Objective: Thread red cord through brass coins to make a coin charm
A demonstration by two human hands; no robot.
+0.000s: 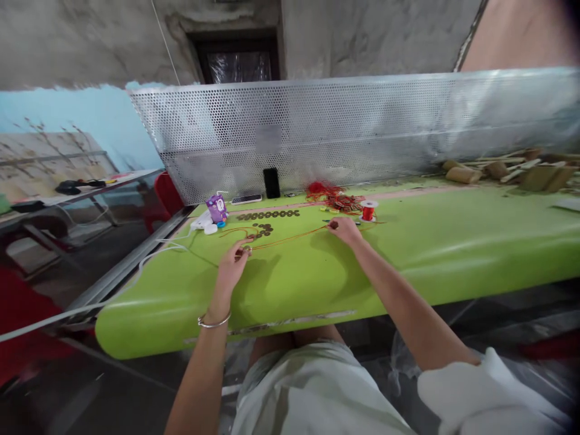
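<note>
An orange-red cord [290,238] runs nearly straight between my two hands above the green table cover [290,284]. My left hand [234,261] is closed on its left end, with a small round coin-like piece [247,249] at the fingertips. The fingers of my right hand [343,231] pinch the other end of the cord. Just beyond my left hand lie a loose pile of dark coin-like pieces [264,229] and a loop of cord. Behind them is a row of similar pieces [268,214].
A red thread spool [368,211] stands beyond my right hand, near a tangle of red threads [322,192]. A purple box [217,208], a black phone [271,183] and a white cable [149,257] are at the left. Wooden pieces [464,174] lie back right, before a perforated metal panel [317,133].
</note>
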